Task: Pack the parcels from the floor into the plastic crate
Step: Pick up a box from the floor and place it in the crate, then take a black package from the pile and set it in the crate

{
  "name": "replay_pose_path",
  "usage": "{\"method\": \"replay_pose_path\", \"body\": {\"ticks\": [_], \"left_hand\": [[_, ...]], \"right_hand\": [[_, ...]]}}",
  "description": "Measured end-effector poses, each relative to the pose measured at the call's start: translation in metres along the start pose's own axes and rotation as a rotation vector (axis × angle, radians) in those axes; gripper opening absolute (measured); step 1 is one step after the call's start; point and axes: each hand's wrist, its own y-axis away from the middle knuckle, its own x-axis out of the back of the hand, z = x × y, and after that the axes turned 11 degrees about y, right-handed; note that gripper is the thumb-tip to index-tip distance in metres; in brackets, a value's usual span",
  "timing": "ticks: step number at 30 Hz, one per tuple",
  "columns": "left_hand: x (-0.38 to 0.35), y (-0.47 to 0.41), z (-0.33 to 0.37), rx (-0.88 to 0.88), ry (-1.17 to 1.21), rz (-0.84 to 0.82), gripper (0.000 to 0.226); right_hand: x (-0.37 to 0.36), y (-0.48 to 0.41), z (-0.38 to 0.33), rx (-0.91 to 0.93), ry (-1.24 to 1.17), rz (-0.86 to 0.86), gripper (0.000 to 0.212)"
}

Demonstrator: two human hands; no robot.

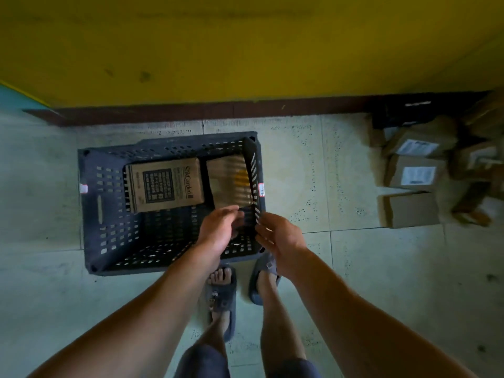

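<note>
Standing on a pale speckled tiled floor (327, 186), close to a dark red skirting board (218, 111) beneath a yellow wall (245, 50), a dark perforated plastic crate (92, 214) is recorded.

Contents of the crate:
- A brown cardboard box with black printed panel (166, 184) is laid flat against the far wall, left of centre.
- A plain brown parcel (226, 184), blurred, is seen in the far right corner, beside the printed box. Whether it is resting on the crate bottom cannot be told.

Hands:
- The left hand (218, 233) is held over the near right part of the crate, fingers loosely extended, nothing gripped.
- The right hand (283, 238) is held at the near end of the crate's right wall, fingers relaxed and empty. Contact with the rim cannot be told.
- The two hands are kept apart, palms turned towards each other.

Remaining stock: a pile of brown cardboard parcels with white labels (414, 174) is found on the floor at the right edge, well apart from the crate.

Two feet in dark slippers (222, 296) are placed at the crate's near edge.
</note>
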Motion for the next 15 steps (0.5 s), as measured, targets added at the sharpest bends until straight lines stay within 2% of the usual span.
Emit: {"method": "replay_pose_path", "body": {"ticks": [2,7,15], "left_hand": [[-0.012,0.02,0.002,0.009,-0.009,-0.051,0.023],[-0.057,0.06,-0.003,-0.016,-0.062,-0.186,0.025],[-0.159,0.105,-0.045,0.053,-0.105,-0.279,0.02]], "right_hand": [[0.02,0.019,0.001,0.028,0.001,0.064,0.016],[0.079,0.052,0.009,0.061,-0.203,0.201,0.024],[0.192,0.064,0.021,0.052,-0.316,0.252,0.027]]}}
